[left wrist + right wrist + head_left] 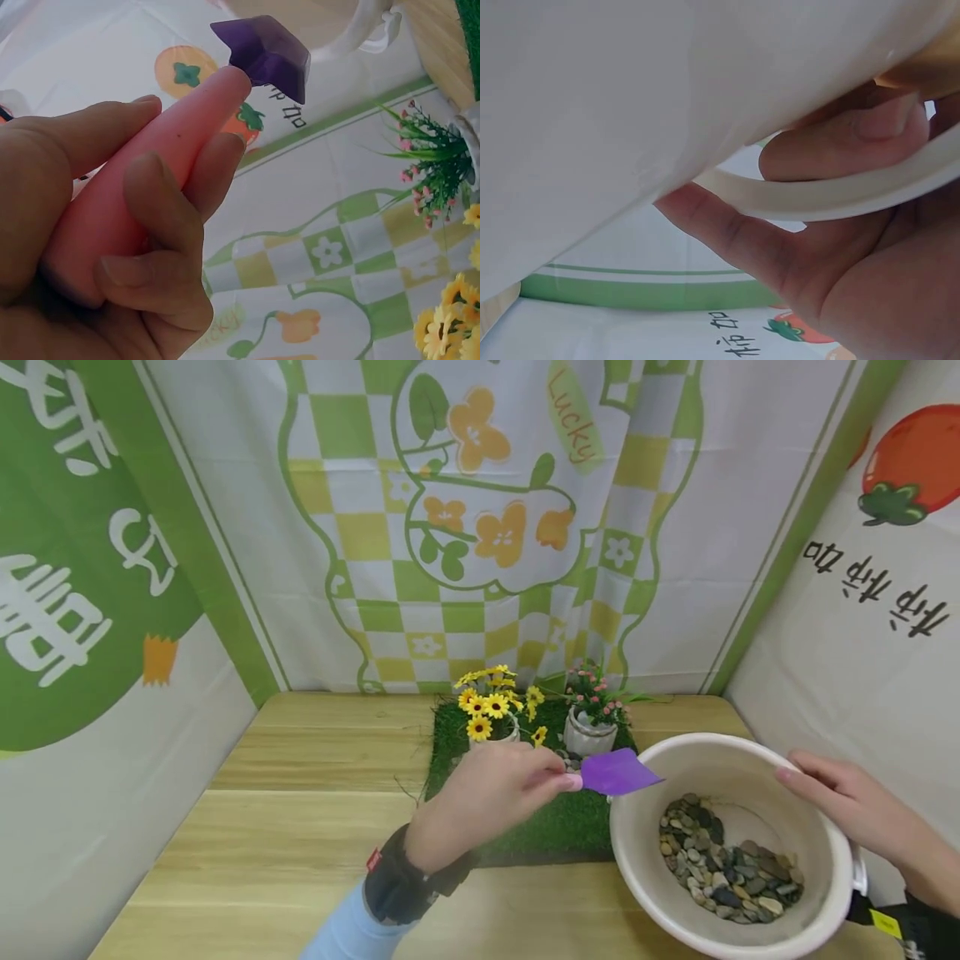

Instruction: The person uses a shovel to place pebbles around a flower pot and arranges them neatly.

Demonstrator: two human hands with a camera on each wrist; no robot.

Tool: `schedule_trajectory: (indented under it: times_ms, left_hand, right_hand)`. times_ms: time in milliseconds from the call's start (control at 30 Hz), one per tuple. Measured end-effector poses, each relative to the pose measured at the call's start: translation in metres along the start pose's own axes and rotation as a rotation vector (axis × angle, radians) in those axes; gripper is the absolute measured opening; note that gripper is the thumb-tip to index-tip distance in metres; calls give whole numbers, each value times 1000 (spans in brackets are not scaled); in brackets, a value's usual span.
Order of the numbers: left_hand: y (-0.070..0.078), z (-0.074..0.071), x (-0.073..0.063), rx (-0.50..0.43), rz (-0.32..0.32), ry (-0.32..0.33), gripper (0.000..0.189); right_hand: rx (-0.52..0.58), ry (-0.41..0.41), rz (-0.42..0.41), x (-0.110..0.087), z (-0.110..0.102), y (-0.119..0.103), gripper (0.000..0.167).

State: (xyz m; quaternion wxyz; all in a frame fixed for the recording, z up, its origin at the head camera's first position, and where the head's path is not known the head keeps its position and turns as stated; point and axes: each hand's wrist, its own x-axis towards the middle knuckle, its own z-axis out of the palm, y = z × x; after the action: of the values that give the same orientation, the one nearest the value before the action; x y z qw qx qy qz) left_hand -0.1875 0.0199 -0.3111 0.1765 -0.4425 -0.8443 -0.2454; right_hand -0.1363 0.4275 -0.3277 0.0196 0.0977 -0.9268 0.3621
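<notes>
My left hand (495,797) grips the pink handle (150,172) of a small shovel with a purple blade (618,772), its fingers curled round it. The blade is just left of the rim of a white bucket (637,860), above a square of green turf (555,827). No pebbles show on the blade. Inside the bucket lies a heap of mixed pebbles (731,872). My right hand (862,802) holds the bucket at its far right rim, thumb over the edge. In the right wrist view, a curved white band (840,195) passes between my fingers, beside the bucket's outer wall.
A pot of yellow flowers (491,706) and a whitish pot (590,735) with pink blossoms stand on the turf's back part. A few pebbles lie near the pots. The wooden table (262,827) is bordered by printed cloth walls (487,610).
</notes>
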Motion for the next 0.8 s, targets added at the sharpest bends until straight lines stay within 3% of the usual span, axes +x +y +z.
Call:
schedule_trajectory:
  times_ms: [333,500,800]
  left_hand:
    - [7,10,1,-23,19,-89,21]
    - [10,19,3,29,68,-165,22]
    - [22,27,14,192,111,-224,19]
  right_hand:
    - [-8,-10,-74,4,-1,0,19]
    - [-6,-17,-61,3,-3,0,19]
    - [-13,-48,-61,7,-3,-2,19]
